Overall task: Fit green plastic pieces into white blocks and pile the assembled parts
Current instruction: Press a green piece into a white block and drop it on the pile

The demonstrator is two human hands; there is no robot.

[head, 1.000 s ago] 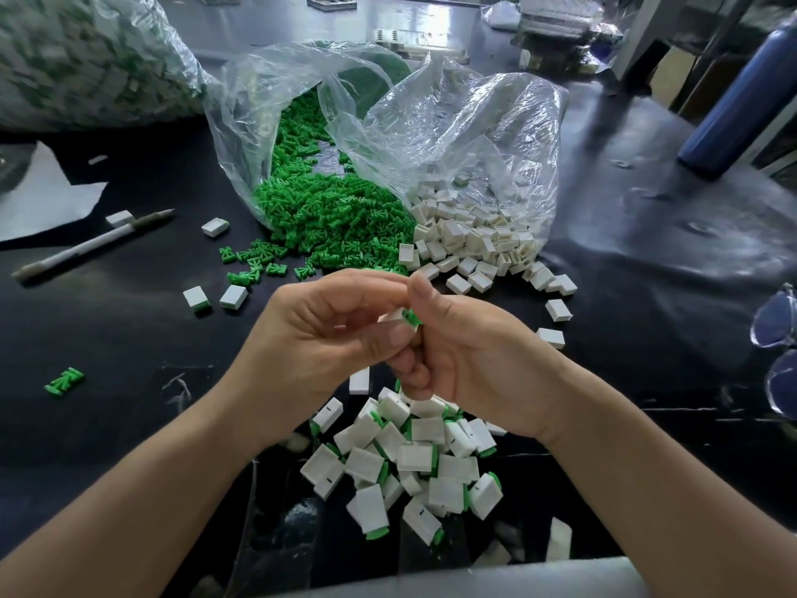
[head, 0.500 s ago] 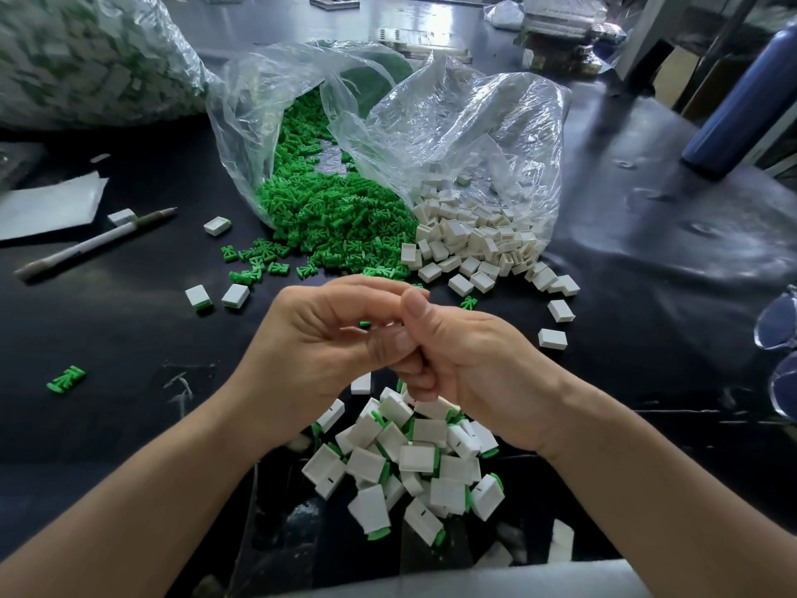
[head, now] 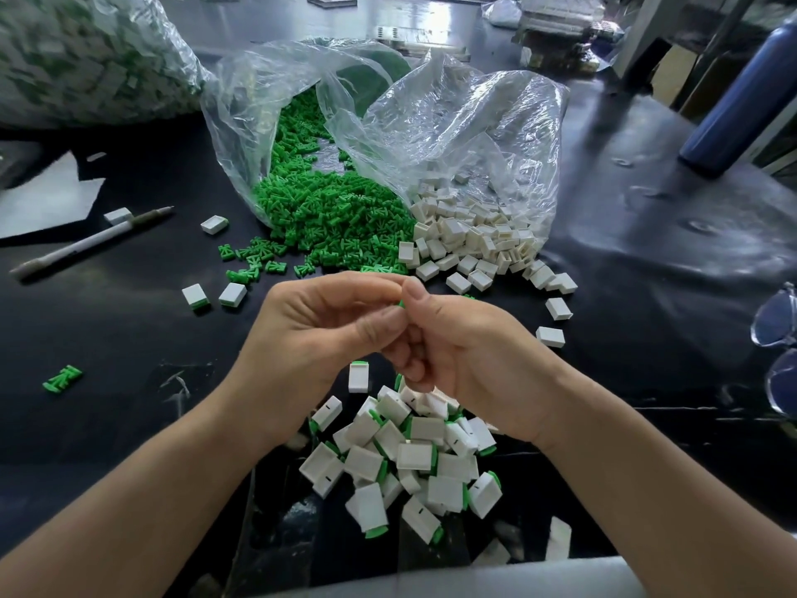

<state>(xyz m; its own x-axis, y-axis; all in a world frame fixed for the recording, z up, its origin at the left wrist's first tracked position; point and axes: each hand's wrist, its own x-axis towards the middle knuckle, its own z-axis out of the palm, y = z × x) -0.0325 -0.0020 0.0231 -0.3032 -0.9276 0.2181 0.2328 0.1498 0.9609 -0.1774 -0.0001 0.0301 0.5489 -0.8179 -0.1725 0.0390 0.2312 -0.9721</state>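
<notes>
My left hand (head: 319, 330) and my right hand (head: 465, 351) meet fingertip to fingertip above the black table (head: 129, 338). Between the pinching fingers only a sliver of a green piece (head: 401, 303) shows; any white block there is hidden. Below the hands lies a pile of assembled white blocks with green ends (head: 409, 459). Loose green pieces (head: 327, 217) spill from a clear bag (head: 267, 105). White blocks (head: 470, 239) spill from a second clear bag (head: 465, 123) beside it.
A pen (head: 86, 243) and white paper (head: 39, 200) lie at the left. Stray white blocks (head: 213, 295) and a green piece (head: 62, 378) dot the table. A large full bag (head: 86, 53) sits far left, a blue bottle (head: 742, 97) far right, glasses (head: 776, 356) at the right edge.
The hands have stayed together at the same spot, fingers working the small part. The green tip between them shows less than a second ago.
</notes>
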